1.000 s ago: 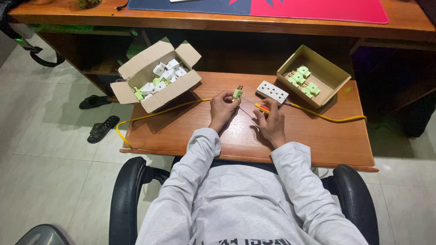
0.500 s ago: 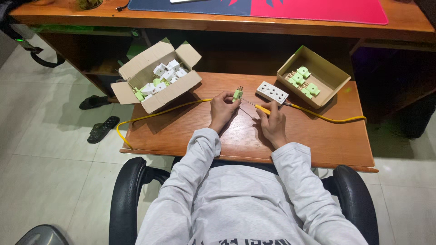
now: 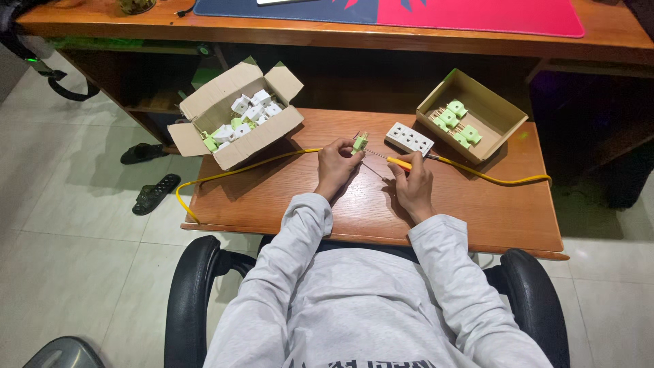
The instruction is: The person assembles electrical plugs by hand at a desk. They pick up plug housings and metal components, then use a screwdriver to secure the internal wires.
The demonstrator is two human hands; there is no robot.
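Observation:
My left hand point(image 3: 336, 165) holds a small green and white plug part point(image 3: 360, 142) upright above the low wooden table point(image 3: 286, 191). My right hand point(image 3: 412, 182) grips a yellow-handled screwdriver point(image 3: 398, 163) whose thin shaft points left toward the plug part. A white multi-socket block point(image 3: 409, 139) lies just beyond the two hands. A yellow cable point(image 3: 238, 170) runs across the table behind the hands.
An open cardboard box point(image 3: 204, 102) of white and green plug parts sits at the table's left. A shallow cardboard tray point(image 3: 494, 102) with several green parts sits at the right. A larger desk point(image 3: 409, 34) stands behind. Black sandals point(image 3: 155, 193) lie on the floor left; chair armrests point(image 3: 187, 286) flank me.

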